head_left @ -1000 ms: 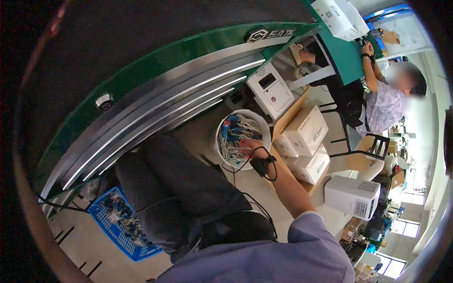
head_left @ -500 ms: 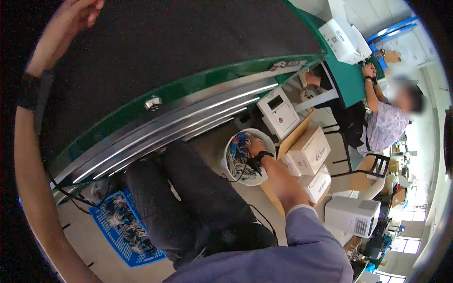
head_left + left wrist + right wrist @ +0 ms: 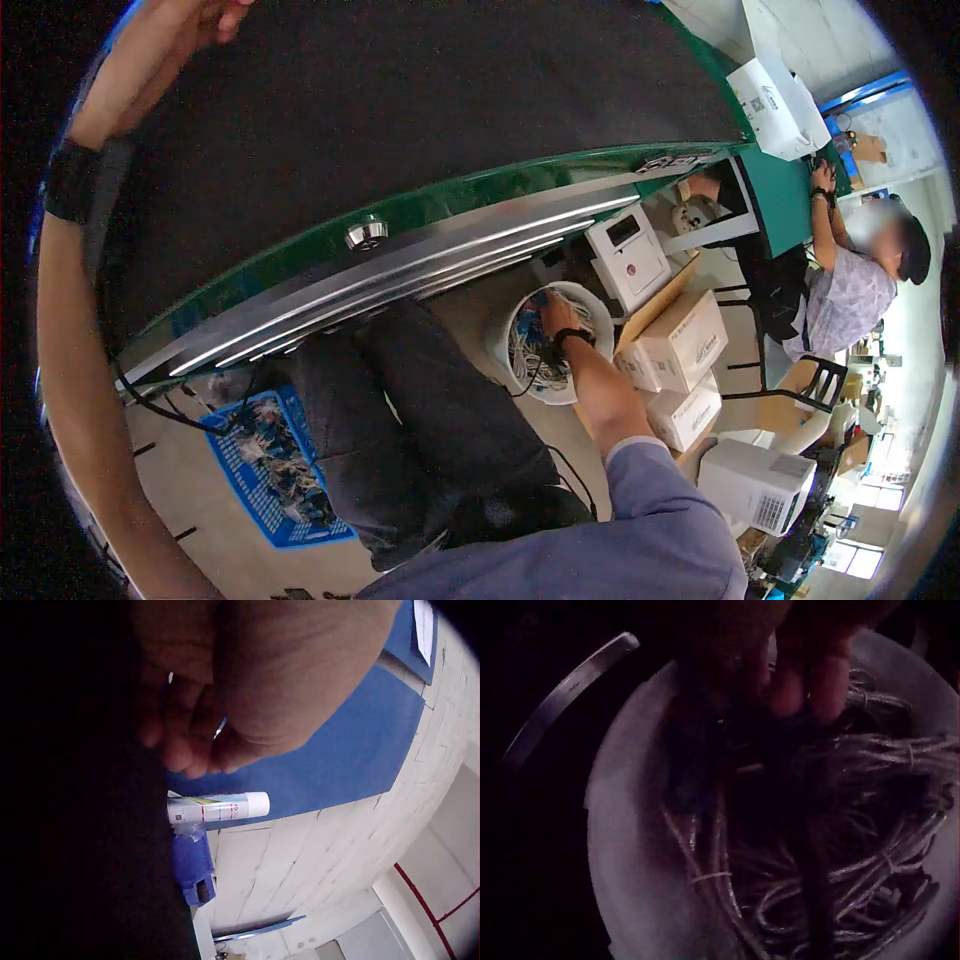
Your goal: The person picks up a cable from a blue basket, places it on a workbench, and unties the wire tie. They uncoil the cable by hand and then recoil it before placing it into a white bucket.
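My right hand (image 3: 560,318) reaches down into a white bucket (image 3: 603,318) of bundled pale cables (image 3: 540,372) with dark blue connectors. In the right wrist view the fingertips (image 3: 829,697) point down over the dark connectors (image 3: 694,754). The image is too dark there to tell whether they grip one. Thin ties hold the cable bundles (image 3: 877,881). My left hand (image 3: 195,35) hovers at the far left of a black-topped bench (image 3: 420,90), its fingers loosely curled around nothing.
A blue basket (image 3: 232,478) of similar cables stands on the floor beside my legs. White cartons (image 3: 685,340) and a white metal box (image 3: 630,262) stand close to the bucket. Metal drawers (image 3: 420,275) line the bench front. Another person (image 3: 850,290) sits at the green table (image 3: 785,205).
My left arm has come into view and stretched over the bench. My right hand has gone deeper into the bucket among the connectors. The head view has shifted.
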### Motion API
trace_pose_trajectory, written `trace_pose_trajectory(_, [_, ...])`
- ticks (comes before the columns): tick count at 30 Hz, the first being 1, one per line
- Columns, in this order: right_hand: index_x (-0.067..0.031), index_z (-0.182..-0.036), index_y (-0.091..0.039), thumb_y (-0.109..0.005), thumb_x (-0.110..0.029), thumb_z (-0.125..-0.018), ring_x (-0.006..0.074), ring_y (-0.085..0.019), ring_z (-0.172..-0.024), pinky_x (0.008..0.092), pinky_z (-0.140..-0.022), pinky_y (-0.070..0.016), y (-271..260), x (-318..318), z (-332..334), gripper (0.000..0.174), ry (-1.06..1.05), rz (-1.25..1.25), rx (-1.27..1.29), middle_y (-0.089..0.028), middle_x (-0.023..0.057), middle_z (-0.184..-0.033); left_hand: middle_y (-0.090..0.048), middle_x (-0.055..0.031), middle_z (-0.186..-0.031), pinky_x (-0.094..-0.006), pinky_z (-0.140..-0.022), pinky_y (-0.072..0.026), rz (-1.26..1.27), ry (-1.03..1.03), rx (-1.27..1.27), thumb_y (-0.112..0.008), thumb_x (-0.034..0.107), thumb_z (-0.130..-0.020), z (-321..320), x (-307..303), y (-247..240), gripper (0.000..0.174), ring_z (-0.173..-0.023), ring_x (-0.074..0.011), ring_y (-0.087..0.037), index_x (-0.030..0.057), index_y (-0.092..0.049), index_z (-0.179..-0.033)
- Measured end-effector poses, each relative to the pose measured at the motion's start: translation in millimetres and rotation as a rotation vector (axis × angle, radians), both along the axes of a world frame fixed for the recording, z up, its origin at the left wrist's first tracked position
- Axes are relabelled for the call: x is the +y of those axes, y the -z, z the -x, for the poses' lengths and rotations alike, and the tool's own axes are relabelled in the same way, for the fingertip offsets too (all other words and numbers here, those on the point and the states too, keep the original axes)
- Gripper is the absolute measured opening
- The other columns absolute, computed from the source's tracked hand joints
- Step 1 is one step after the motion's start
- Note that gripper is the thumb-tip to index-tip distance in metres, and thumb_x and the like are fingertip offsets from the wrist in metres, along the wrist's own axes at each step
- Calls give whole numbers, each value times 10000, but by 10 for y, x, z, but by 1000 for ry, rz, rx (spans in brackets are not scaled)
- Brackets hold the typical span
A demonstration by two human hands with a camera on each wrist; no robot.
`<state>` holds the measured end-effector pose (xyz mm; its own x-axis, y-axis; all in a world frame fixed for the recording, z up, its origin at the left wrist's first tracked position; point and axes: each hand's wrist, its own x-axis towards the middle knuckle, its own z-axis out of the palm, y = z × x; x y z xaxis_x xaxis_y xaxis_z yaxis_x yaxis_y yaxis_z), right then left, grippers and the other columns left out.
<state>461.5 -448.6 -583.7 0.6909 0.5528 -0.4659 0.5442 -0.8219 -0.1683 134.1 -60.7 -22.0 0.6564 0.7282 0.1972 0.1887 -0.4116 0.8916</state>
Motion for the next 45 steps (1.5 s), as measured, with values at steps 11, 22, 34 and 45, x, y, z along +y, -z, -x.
trace_pose_trajectory(11, [-64,-1092,-682,-588,-409,-898,410,-648,-1037,499,-902,-526,-560,317,197,406,67,109,-74,-673,243,-1087,-572,-13,-984,-269,-786,-454,-45,62,74,-521,262,-1010,82,560,251,230,-875,-104,-542,69,-571,-1124])
trace_pose_trajectory(22, [-11,-995,-641,-580,-51,-912,154,-596,-590,273,-543,-466,-2230,219,452,110,-221,-899,191,-659,85,-769,-654,-33,-790,-252,-613,-525,1,153,-178,-625,170,-958,43,386,92,157,-686,-98,-621,15,-651,-954])
trace_pose_trajectory(34, [-12,-1021,-664,-560,-84,-969,47,-522,-524,202,-455,-391,-6485,2111,1802,136,-925,-1645,105,-660,50,-778,-709,-164,-967,-437,-822,-527,-786,-715,-168,-636,118,-859,591,826,-81,253,-916,-323,-683,32,-670,-1095])
trace_pose_trajectory(45, [7,-925,-671,-604,-114,-939,123,-655,-603,281,-555,-513,-5920,4196,1850,139,-771,-1539,341,-705,77,-739,-662,-139,-1035,-466,-940,-398,-961,-805,587,-604,115,-783,702,754,37,179,-1060,-306,-604,87,-700,-932])
